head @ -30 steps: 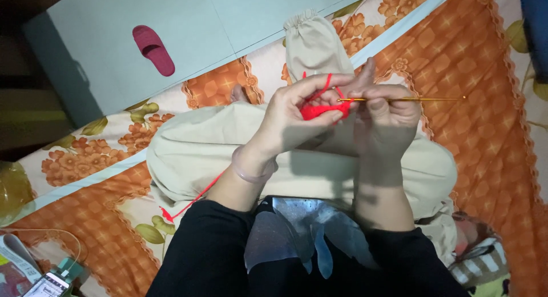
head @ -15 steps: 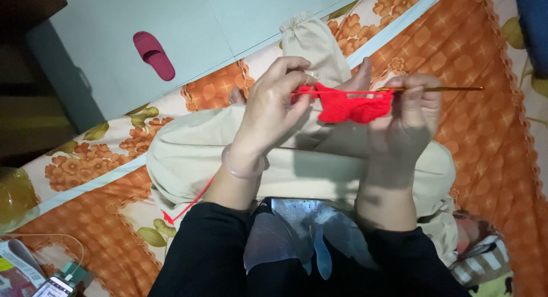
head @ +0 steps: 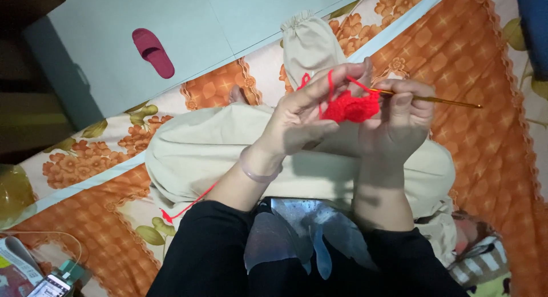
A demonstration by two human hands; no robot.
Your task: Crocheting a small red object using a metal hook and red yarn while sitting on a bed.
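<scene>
A small piece of red crochet work is held up between both hands, above the person's lap and level with the knees. The left hand grips its left edge, thumb and fingers closed on the fabric, with a loop of red yarn running over the raised fingers. A strand of the same yarn trails down past the left forearm to the bedspread at lower left. A pale bracelet sits on the left wrist.

The right hand is closed around a golden crochet hook; the hook lies roughly level, its working end in the red piece, its shaft projecting to the right beyond the fingers.

Beneath the hands are crossed legs in cream trousers. The person sits on an orange floral bedspread. Beyond its edge, a pink slipper lies on the pale tiled floor. A phone lies at lower left.
</scene>
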